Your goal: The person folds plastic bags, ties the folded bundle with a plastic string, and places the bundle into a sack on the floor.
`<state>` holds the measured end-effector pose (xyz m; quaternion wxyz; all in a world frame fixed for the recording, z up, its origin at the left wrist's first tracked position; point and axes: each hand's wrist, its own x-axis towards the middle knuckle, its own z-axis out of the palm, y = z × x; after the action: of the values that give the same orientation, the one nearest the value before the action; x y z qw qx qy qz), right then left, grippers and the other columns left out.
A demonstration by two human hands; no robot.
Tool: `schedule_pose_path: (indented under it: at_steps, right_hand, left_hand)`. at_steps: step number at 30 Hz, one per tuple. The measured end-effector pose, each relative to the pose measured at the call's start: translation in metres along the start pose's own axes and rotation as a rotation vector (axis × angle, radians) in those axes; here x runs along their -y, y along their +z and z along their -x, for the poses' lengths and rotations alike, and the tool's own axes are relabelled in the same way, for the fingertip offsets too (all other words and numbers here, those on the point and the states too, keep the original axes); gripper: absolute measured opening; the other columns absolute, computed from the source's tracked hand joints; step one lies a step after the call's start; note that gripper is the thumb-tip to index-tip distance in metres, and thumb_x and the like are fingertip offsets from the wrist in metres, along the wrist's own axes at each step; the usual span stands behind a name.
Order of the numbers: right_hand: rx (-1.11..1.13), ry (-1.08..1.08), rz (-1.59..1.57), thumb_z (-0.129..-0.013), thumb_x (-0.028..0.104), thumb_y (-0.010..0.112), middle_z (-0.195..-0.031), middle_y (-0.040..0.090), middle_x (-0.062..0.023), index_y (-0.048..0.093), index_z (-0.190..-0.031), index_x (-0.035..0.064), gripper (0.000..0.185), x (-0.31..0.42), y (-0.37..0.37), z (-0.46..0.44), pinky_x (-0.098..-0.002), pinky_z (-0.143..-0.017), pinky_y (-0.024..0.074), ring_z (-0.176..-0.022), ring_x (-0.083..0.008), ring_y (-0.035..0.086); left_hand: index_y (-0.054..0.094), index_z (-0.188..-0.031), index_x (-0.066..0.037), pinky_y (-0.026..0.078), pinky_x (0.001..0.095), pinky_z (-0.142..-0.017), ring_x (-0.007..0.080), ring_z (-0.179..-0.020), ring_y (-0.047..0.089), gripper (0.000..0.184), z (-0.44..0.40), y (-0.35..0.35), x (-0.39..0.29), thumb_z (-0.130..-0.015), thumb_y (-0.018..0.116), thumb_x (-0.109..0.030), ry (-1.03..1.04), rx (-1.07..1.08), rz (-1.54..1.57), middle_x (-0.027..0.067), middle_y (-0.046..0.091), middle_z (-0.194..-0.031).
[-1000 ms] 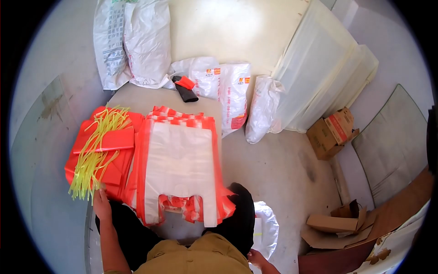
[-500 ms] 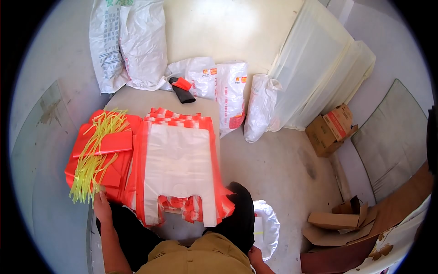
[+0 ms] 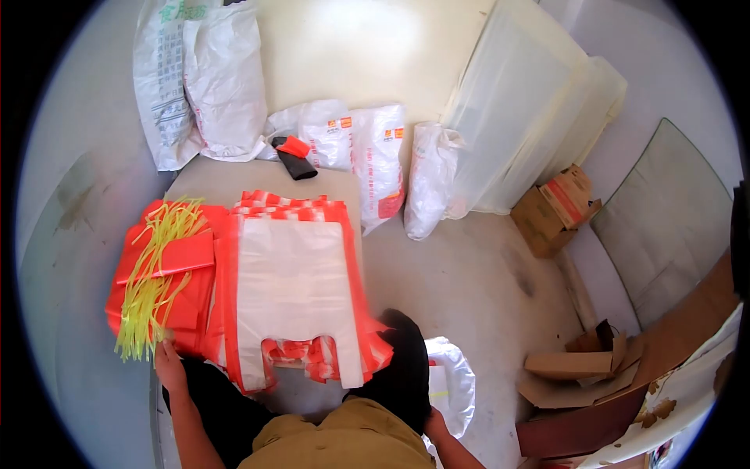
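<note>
My left hand [image 3: 169, 367] is at the lower ends of a bundle of yellow plastic strips [image 3: 144, 305], with the fingertips closed on them. The strips lie across folded red plastic bags [image 3: 183, 254]. To their right lies a thick stack of white-and-red vest-handle plastic bags [image 3: 293, 281], its handle cut-out facing me. My right hand [image 3: 436, 426] hangs low beside my right thigh, near an open white bag [image 3: 462, 387] on the floor. That hand's fingers are mostly hidden.
White woven sacks [image 3: 223, 86] and smaller printed sacks [image 3: 379, 160] lean along the far wall. A black-and-red item [image 3: 297, 164] lies at the back of the work surface. Cardboard boxes [image 3: 547, 223] stand right of the sheeted panel [image 3: 516, 117]; torn cardboard [image 3: 574, 367] lies nearer.
My view has shifted slightly, so the room appears further left. My left hand stays by the strip ends and my right hand stays beside my thigh.
</note>
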<state>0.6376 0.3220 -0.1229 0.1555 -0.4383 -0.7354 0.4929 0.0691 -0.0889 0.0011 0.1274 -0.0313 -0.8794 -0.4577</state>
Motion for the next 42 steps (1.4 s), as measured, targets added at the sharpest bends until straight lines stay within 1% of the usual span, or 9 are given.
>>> schedule_pose_path:
  at_steps: [3,7,10,13,19,28,31,35,42]
  right_hand:
    - [0.224,0.222,0.088,-0.101,0.009,0.057,-0.115,0.072,-0.0106,0.064,-0.128,-0.0024,0.03,-0.08,-0.016,-0.009,-0.0352,-0.09,0.0531,-0.1,-0.0193,0.065]
    - [0.406,0.312,0.235,-0.101,0.01,0.053,-0.106,0.071,-0.009,0.064,-0.126,-0.0022,0.03,0.026,-0.043,0.023,-0.0322,-0.084,0.0539,-0.093,-0.0184,0.066]
    - [0.299,0.454,-0.097,-0.099,0.012,0.056,-0.105,0.071,-0.009,0.064,-0.124,-0.0009,0.029,0.054,-0.041,0.034,-0.0335,-0.078,0.0538,-0.089,-0.0191,0.066]
    - [0.231,0.129,0.282,-0.099,0.016,0.058,-0.101,0.072,-0.0142,0.065,-0.118,-0.0002,0.026,0.039,-0.027,0.028,-0.0379,-0.074,0.053,-0.086,-0.0257,0.068]
    - [0.28,0.107,0.612,-0.096,0.022,0.059,-0.09,0.07,-0.0236,0.068,-0.099,0.0002,0.024,0.076,-0.033,0.013,-0.0449,-0.074,0.0521,-0.083,-0.0411,0.067]
    - [-0.006,0.303,0.136,-0.096,0.014,0.058,-0.09,0.074,-0.0127,0.068,-0.104,-0.0011,0.02,0.021,-0.001,0.011,-0.0378,-0.074,0.0523,-0.084,-0.0213,0.069]
    - [-0.26,0.11,-0.026,-0.097,0.01,0.056,-0.099,0.076,-0.0088,0.068,-0.112,-0.0014,0.023,0.041,0.022,0.027,-0.0347,-0.081,0.0533,-0.091,-0.0183,0.069]
    - [-0.327,0.155,0.102,-0.097,0.009,0.057,-0.105,0.076,-0.0144,0.069,-0.118,-0.0017,0.026,0.021,0.028,0.017,-0.034,-0.088,0.0529,-0.098,-0.0188,0.07]
    - [-0.403,0.061,0.063,-0.092,0.006,0.056,-0.105,0.074,-0.026,0.07,-0.119,0.0005,0.032,0.067,0.02,-0.016,-0.0426,-0.089,0.0535,-0.105,-0.0399,0.071]
  left_hand:
    - [0.068,-0.108,0.003,0.052,0.0435,-0.085,0.039,-0.094,0.067,0.045,-0.003,0.002,0.009,-0.11,0.041,-0.034,0.017,-0.007,-0.009,0.0213,0.07,-0.099]
    - [0.068,-0.11,0.004,0.052,0.0423,-0.089,0.0361,-0.097,0.068,0.048,-0.003,0.004,0.009,-0.111,0.04,-0.035,0.022,0.013,0.052,0.021,0.072,-0.103]
    - [0.069,-0.111,0.004,0.052,0.0418,-0.09,0.0351,-0.099,0.069,0.048,-0.006,0.007,0.015,-0.111,0.041,-0.036,0.007,0.026,0.0,0.0207,0.073,-0.105]
    - [0.068,-0.113,0.004,0.052,0.0414,-0.09,0.0349,-0.1,0.069,0.049,-0.007,0.009,0.015,-0.111,0.041,-0.036,-0.003,0.025,0.005,0.0211,0.073,-0.106]
    - [0.068,-0.113,0.005,0.053,0.0396,-0.092,0.0324,-0.102,0.071,0.048,-0.008,0.011,0.018,-0.111,0.042,-0.036,-0.008,0.034,0.065,0.0202,0.074,-0.107]
    - [0.068,-0.112,0.004,0.053,0.0397,-0.091,0.0325,-0.1,0.07,0.048,-0.005,0.004,0.01,-0.111,0.042,-0.036,0.001,0.041,0.018,0.0205,0.073,-0.105]
    - [0.068,-0.111,0.004,0.053,0.0397,-0.09,0.0327,-0.099,0.07,0.047,-0.009,0.008,0.019,-0.111,0.042,-0.036,0.006,0.035,0.032,0.0206,0.073,-0.104]
    - [0.068,-0.111,0.003,0.053,0.0393,-0.088,0.0324,-0.096,0.069,0.046,-0.011,0.015,0.027,-0.111,0.043,-0.035,0.004,0.024,0.051,0.0197,0.073,-0.104]
    - [0.068,-0.111,0.002,0.052,0.04,-0.087,0.0331,-0.095,0.068,0.047,-0.006,0.01,0.01,-0.111,0.041,-0.036,-0.01,0.017,0.016,0.0193,0.072,-0.103]
